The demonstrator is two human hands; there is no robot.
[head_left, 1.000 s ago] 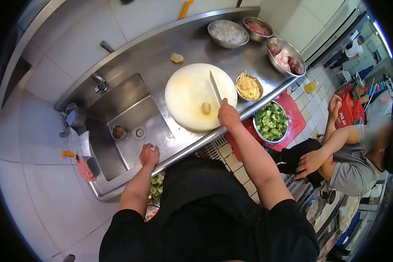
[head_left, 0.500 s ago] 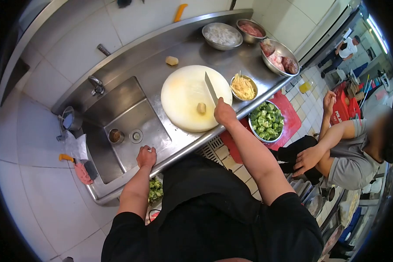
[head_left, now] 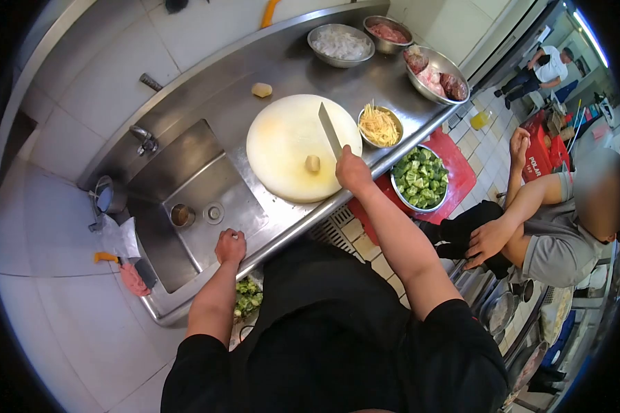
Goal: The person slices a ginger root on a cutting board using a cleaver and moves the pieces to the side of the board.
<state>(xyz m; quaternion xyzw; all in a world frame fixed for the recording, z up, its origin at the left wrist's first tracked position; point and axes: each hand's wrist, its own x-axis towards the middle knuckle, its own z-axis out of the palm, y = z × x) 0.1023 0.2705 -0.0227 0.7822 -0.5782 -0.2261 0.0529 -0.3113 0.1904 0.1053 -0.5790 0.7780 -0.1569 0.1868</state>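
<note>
My right hand (head_left: 353, 172) is closed round the handle of a kitchen knife (head_left: 329, 129), its blade lying over a round white cutting board (head_left: 275, 148). Left of the knife on the board sits a small tan chunk (head_left: 313, 163) that looks like peeled ginger. Another such piece (head_left: 261, 89) lies on the steel counter behind the board. A metal bowl of thin pale-yellow strips (head_left: 379, 126) stands right of the board. My left hand (head_left: 231, 246) rests with curled fingers by the sink's front edge; whether anything is inside them is hidden.
Left is a steel sink (head_left: 207, 182) with a faucet (head_left: 145, 140) and a small metal cup (head_left: 182, 215). Bowls of whitish pieces (head_left: 341, 45) and meat (head_left: 437, 74) stand at the back. Broccoli (head_left: 419, 179) fills a bowl on a red surface. A person (head_left: 554, 227) sits at right.
The whole view has shifted slightly. Both hands, the knife and the chunk on the board keep about the same places relative to the counter.
</note>
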